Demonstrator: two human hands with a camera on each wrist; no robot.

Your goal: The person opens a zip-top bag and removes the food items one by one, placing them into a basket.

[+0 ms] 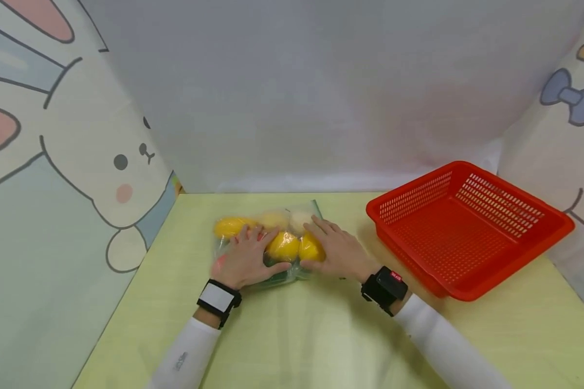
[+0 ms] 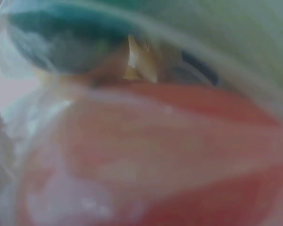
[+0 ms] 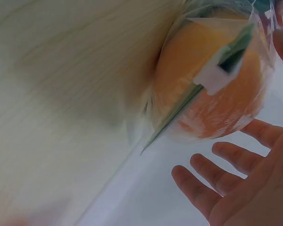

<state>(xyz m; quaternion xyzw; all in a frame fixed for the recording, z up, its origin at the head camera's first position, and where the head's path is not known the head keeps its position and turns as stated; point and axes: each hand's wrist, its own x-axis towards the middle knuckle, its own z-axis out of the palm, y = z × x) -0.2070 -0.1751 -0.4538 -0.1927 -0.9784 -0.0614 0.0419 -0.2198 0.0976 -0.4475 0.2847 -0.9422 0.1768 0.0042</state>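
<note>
A clear plastic zip bag (image 1: 283, 277) lies on the table, packed with fruit-like items. Inside it are a long yellow one (image 1: 232, 226), a round yellow one (image 1: 283, 247) and a pale round one (image 1: 300, 220). My left hand (image 1: 250, 260) rests over the bag's left side with spread fingers. From the right, my right hand (image 1: 339, 252) touches the bag with fairly straight fingers. The right wrist view shows an orange round fruit (image 3: 198, 61) under the plastic, with a green zip strip (image 3: 174, 111) and white slider (image 3: 214, 76) across it. Blurred red-pink fruit (image 2: 155, 150) fills the left wrist view.
A red plastic basket (image 1: 467, 296) with slotted sides stands at the table's right. The pale yellow-green table (image 1: 292, 340) meets a white back wall (image 1: 292, 108). Side panels with rabbit drawings (image 1: 87, 146) flank the table.
</note>
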